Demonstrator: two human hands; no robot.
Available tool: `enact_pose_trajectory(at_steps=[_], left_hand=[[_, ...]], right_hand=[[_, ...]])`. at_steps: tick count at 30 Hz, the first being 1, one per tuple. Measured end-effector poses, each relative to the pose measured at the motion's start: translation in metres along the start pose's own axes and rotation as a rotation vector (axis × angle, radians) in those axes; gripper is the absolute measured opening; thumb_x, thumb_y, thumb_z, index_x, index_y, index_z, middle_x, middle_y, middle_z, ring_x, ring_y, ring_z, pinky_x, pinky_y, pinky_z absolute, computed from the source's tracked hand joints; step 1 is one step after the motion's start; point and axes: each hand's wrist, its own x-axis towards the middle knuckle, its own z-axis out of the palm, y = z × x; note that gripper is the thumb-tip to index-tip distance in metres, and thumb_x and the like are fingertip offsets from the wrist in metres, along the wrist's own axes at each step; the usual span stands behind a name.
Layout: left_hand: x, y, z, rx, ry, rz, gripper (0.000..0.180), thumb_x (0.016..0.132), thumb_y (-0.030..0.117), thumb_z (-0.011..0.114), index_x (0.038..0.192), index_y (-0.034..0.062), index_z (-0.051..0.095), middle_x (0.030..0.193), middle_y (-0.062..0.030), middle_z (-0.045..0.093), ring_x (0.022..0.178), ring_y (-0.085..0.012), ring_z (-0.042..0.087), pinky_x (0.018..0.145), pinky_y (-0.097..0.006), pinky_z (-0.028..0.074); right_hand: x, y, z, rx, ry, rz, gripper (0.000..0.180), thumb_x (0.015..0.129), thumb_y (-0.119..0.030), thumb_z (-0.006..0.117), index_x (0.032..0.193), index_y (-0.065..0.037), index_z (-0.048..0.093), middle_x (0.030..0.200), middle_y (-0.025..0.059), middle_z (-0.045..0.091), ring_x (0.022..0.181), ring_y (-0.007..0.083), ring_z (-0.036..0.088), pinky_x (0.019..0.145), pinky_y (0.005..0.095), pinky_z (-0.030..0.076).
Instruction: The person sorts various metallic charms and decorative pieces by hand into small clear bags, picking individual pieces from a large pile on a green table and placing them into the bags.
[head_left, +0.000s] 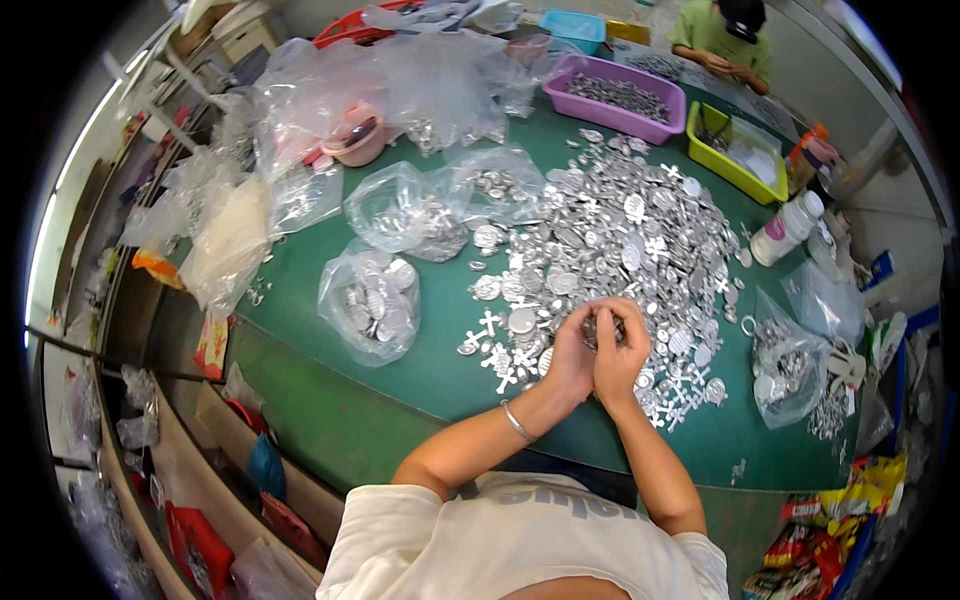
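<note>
My left hand [571, 352] and my right hand [624, 350] are cupped together above the near edge of a big heap of silver metal charms [630, 235]. Bits of small metal charms [617, 332] show between the curled fingers; their exact shape is hidden. Oval and round medals make up most of the heap. Small crosses [508, 378] lie along its near left edge, and more crosses [676, 408] lie just right of my wrists. A silver bangle [519, 422] circles my left wrist.
Clear bags of medals [372, 305] stand left of the heap, another bag [785, 360] right. A purple basin [615, 100] of charms, a green basket [738, 150] and a white bottle [787, 228] sit beyond. Across the green table [450, 395], a person [725, 45] handles something small.
</note>
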Motion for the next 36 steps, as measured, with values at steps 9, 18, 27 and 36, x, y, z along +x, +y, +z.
enact_pose_trajectory(at_steps=[9,18,27,36], left_hand=[[-0.017,0.018,-0.004,-0.221,-0.060,-0.047,0.028,0.085,0.024,0.048,0.106,0.0063,0.051,0.100,-0.0087,0.053,0.093,-0.0202,0.053,0.084,-0.033,0.045],[-0.043,0.138,0.032,-0.120,0.084,0.496,0.023,0.084,0.021,0.041,0.092,0.0032,0.054,0.083,-0.0116,0.056,0.075,-0.0226,0.055,0.066,-0.036,0.048],[-0.010,0.327,-0.001,0.249,0.460,0.696,0.029,0.088,0.029,0.041,0.096,0.0030,0.052,0.084,-0.0110,0.057,0.076,-0.0266,0.055,0.072,-0.044,0.047],[0.020,0.307,0.008,0.980,0.500,0.516,0.061,0.088,0.044,0.042,0.125,-0.0045,0.042,0.137,-0.0228,0.033,0.124,-0.0362,0.033,0.102,-0.056,0.023]], right_hand=[[0.008,-0.043,0.015,-0.487,-0.168,-0.416,0.009,0.074,-0.002,0.060,0.083,-0.001,0.061,0.088,0.0088,0.058,0.092,0.0258,0.055,0.090,0.0393,0.035],[0.005,-0.034,0.000,-0.268,-0.226,-0.256,0.006,0.073,0.001,0.062,0.079,-0.001,0.061,0.078,0.0084,0.059,0.078,0.0247,0.054,0.078,0.0350,0.038],[-0.015,-0.021,-0.001,0.070,-0.379,0.224,0.006,0.081,-0.001,0.058,0.083,0.004,0.062,0.075,0.0096,0.061,0.069,0.0152,0.057,0.066,0.0259,0.043],[-0.014,-0.014,-0.019,0.147,-0.281,0.397,0.012,0.087,-0.006,0.055,0.088,0.005,0.061,0.074,0.0046,0.060,0.070,0.0092,0.054,0.066,0.0229,0.042]])
